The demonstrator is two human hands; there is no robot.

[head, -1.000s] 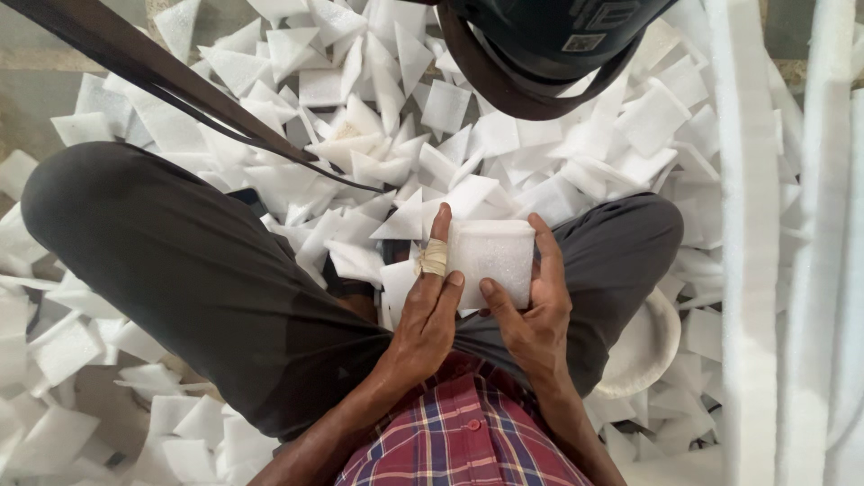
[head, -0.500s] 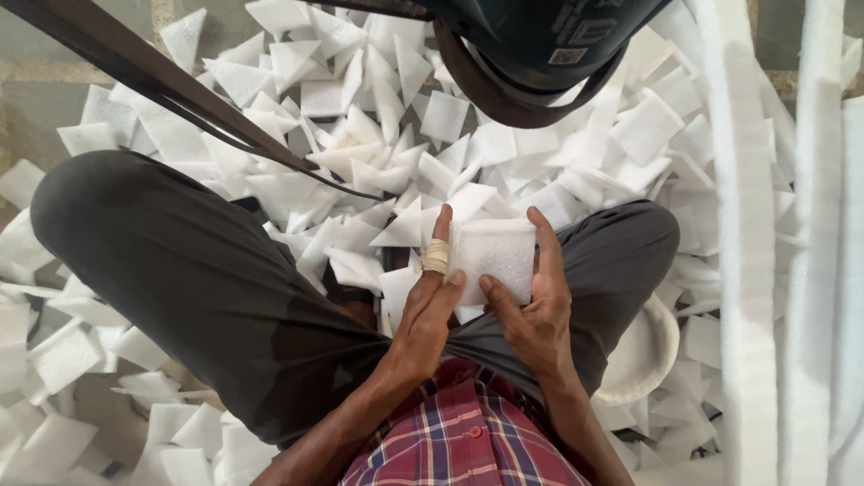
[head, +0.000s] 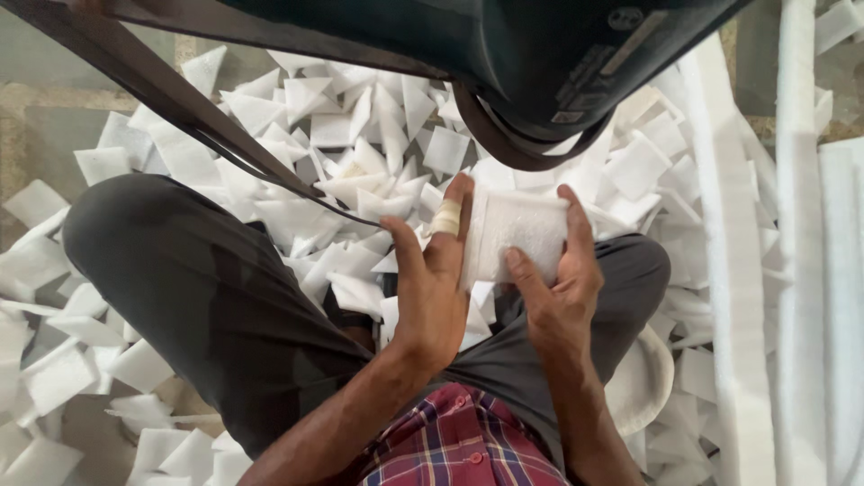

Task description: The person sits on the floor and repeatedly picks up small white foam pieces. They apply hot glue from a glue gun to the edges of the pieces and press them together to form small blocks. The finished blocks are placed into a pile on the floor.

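On the floor (head: 36, 72), from the far edge down past both knees, lies a broad litter of white foam offcuts (head: 333, 126), flat squares and triangles heaped over one another. Along the right edge of the floor run long white foam strips (head: 796, 270), lying side by side and reaching from far to near. A person sits cross-legged in the middle of the litter, in dark grey trousers (head: 189, 288) and a red checked shirt (head: 459, 445). A dark strap (head: 180, 108) crosses from the far left corner toward the lap, and a dark rounded object (head: 504, 45) hangs overhead, close to the camera. Beside the right knee sits a white round dish (head: 643, 382), half under the leg.

Above the lap, between the knees, both hands grip a stack of white foam pieces (head: 522, 234). The left hand (head: 432, 279) is closed against its left side, with a pale tape band (head: 446, 219) round one finger. The right hand (head: 562, 279) clasps its right side, thumb pressed on the face, fingers curled over the far edge.
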